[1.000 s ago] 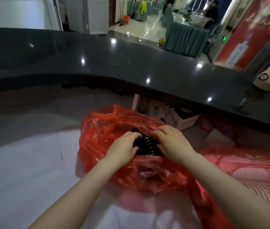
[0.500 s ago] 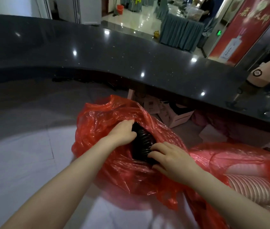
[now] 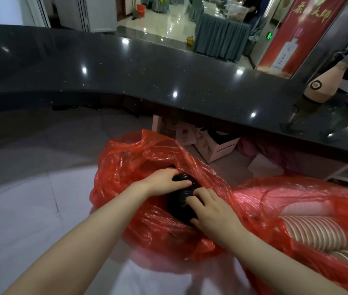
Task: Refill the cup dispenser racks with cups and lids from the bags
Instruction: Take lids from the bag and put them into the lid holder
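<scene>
A red plastic bag (image 3: 126, 167) lies on the floor in front of me, its mouth spread wide. Inside it is a stack of black lids (image 3: 179, 206) lying on its side. My left hand (image 3: 164, 179) grips the far end of the stack from above. My right hand (image 3: 213, 211) holds the near end, fingers curled over the lids. To the right, a second red bag (image 3: 275, 192) holds rows of striped paper cups (image 3: 315, 231). No dispenser rack is in view.
A dark curved counter (image 3: 147, 67) runs across above the bags. Under its edge sit a white cardboard box (image 3: 217, 150) and some papers. A bottle (image 3: 322, 84) stands on the counter at the right. Pale tiled floor lies to the left.
Both hands have shifted along the lid stack inside the bag, the left hand from the bag's edge onto the far end, the right hand closing on the near end.
</scene>
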`<action>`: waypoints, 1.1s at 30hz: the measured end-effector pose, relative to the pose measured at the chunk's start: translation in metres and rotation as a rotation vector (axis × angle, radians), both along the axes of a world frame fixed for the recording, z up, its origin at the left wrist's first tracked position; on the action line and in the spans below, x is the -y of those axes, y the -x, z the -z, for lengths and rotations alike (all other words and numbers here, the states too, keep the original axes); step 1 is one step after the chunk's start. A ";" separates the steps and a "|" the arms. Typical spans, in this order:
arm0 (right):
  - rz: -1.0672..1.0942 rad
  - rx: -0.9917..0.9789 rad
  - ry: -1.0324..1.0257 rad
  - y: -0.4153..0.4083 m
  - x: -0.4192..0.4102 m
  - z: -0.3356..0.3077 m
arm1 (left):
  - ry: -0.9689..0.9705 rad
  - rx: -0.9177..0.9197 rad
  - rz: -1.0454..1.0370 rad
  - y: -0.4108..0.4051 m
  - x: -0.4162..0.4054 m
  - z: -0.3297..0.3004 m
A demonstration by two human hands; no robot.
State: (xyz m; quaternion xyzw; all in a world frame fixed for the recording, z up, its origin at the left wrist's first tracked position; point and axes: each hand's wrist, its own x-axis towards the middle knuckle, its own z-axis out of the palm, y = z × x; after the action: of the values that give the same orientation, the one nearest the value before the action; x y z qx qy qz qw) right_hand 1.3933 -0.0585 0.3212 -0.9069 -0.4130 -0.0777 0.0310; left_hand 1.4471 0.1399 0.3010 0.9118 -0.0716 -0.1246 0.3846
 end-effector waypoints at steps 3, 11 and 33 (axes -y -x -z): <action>0.086 0.007 -0.082 -0.005 0.001 0.009 | 0.002 0.025 0.022 0.003 -0.001 0.004; 0.177 -0.203 0.009 -0.011 0.008 0.012 | 0.208 -0.035 -0.020 0.016 -0.013 0.007; -0.106 -0.228 0.060 -0.033 0.001 0.014 | 0.200 -0.007 -0.030 0.048 -0.010 0.007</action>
State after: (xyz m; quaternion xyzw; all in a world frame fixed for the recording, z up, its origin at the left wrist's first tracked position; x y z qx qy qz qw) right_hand 1.4258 -0.0591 0.3075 -0.8872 -0.4564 0.0399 0.0547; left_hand 1.3989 0.1501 0.2936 0.8695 -0.0687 -0.1143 0.4756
